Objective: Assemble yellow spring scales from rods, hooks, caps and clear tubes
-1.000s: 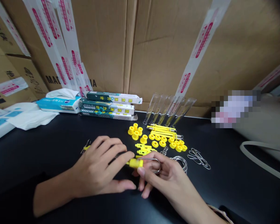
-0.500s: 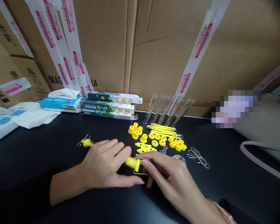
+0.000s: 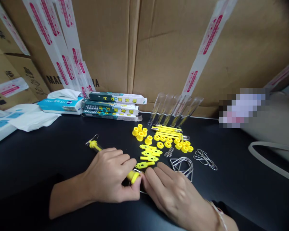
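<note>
My left hand point(image 3: 113, 176) is wrapped round a tubular spring scale, mostly hidden under the palm. Out past the wrist side shows its yellow cap point(image 3: 93, 144) with a metal hook point(image 3: 92, 138); its other yellow end point(image 3: 134, 176) sticks out by the thumb. There my right hand point(image 3: 170, 189) pinches a bent wire handle point(image 3: 137, 170) against that end, most of the wire hidden by fingers. Just beyond the hands lie flat yellow tabs point(image 3: 150, 153), small springs point(image 3: 169, 152) and a pile of wire handles point(image 3: 183, 166).
Farther back are yellow plugs point(image 3: 140, 136), yellow rings point(image 3: 160, 144), yellow rods with springs point(image 3: 170, 130) and several clear tubes point(image 3: 167, 110) leaning by the cardboard wall point(image 3: 106, 41). Metal hooks point(image 3: 204, 159) lie right. Stacked boxes point(image 3: 110, 109) and a tissue pack point(image 3: 60, 104) stand left.
My right hand has curled its fingers down over the wire handle, and the wire has turned at the scale's yellow end. The left thumb has closed in against that end.
</note>
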{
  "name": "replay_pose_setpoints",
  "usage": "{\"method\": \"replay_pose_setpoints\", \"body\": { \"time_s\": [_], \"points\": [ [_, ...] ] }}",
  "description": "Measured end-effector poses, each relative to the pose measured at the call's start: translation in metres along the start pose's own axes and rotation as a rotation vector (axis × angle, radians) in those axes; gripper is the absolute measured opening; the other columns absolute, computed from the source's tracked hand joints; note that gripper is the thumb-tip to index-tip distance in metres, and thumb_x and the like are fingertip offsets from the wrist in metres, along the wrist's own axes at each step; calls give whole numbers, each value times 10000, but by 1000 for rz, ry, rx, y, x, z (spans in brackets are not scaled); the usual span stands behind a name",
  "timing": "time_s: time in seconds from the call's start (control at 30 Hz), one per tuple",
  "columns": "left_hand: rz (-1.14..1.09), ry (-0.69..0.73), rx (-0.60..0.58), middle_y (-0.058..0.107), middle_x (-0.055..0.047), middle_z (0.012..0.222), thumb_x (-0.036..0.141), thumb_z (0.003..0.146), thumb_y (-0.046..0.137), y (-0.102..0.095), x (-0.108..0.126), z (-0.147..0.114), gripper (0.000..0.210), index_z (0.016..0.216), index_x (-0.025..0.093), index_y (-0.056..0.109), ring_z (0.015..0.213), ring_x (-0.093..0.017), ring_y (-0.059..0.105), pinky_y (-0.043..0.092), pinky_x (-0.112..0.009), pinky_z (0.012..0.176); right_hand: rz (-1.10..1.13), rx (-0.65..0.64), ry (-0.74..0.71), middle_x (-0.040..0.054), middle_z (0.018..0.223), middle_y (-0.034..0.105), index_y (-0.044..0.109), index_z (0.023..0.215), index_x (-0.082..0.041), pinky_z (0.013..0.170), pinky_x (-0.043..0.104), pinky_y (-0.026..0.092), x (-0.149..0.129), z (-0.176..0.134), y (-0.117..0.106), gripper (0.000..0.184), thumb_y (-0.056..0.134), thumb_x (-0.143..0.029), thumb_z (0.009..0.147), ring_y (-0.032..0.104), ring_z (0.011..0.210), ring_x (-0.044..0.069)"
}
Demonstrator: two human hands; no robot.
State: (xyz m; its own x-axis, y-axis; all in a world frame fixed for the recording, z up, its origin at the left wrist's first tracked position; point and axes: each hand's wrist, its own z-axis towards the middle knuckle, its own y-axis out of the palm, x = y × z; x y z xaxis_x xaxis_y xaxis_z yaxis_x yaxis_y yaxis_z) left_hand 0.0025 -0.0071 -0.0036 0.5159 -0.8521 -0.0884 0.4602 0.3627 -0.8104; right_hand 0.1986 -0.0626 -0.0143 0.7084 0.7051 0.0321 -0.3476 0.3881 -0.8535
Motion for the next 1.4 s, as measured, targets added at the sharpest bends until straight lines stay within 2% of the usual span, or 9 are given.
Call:
{"method": "replay_pose_setpoints", "body": {
  "time_s": [0.17, 0.7, 0.97, 1.27, 1.4],
  "points": [
    [-2, -29, -48, 529, 21, 495, 274, 778, 507, 3, 3, 0, 248, 544, 199, 541, 457, -146, 496, 320, -334, 481, -4, 16, 27, 16, 590, 526, 567, 685, -159, 428, 340, 311, -2, 2, 0, 417, 357, -144, 1045, 493, 483, 155],
    [31, -17, -12, 522, 26, 455, 246, 733, 482, 5, 4, 2, 232, 511, 205, 535, 407, -146, 517, 331, -330, 450, -56, 14, 65, 2, 546, 535, 532, 664, -178, 423, 299, 327, -5, 3, 0, 489, 268, -153, 1074, 484, 422, 124],
    [-18, -88, -47, 557, 31, 447, 236, 755, 493, 5, 6, 0, 238, 524, 204, 541, 380, -149, 545, 329, -310, 452, -30, 17, 54, 1, 550, 541, 528, 660, -182, 414, 299, 322, -4, 2, -2, 490, 274, -165, 1079, 490, 422, 121],
    [-46, -208, -219, 604, 20, 484, 296, 804, 521, 2, 3, 1, 233, 591, 204, 547, 413, -181, 600, 275, -287, 458, 62, 25, 83, -4, 570, 525, 557, 704, -165, 451, 303, 317, 1, 1, -1, 454, 305, -180, 1081, 470, 445, 118],
    [-84, -225, -217, 608, 24, 503, 473, 771, 584, -1, 4, 0, 302, 641, 202, 557, 445, -190, 618, 287, -282, 461, 108, 27, 104, -21, 576, 501, 532, 717, -174, 458, 293, 305, 4, 0, 0, 432, 316, -223, 1088, 440, 451, 107]
  ]
}}
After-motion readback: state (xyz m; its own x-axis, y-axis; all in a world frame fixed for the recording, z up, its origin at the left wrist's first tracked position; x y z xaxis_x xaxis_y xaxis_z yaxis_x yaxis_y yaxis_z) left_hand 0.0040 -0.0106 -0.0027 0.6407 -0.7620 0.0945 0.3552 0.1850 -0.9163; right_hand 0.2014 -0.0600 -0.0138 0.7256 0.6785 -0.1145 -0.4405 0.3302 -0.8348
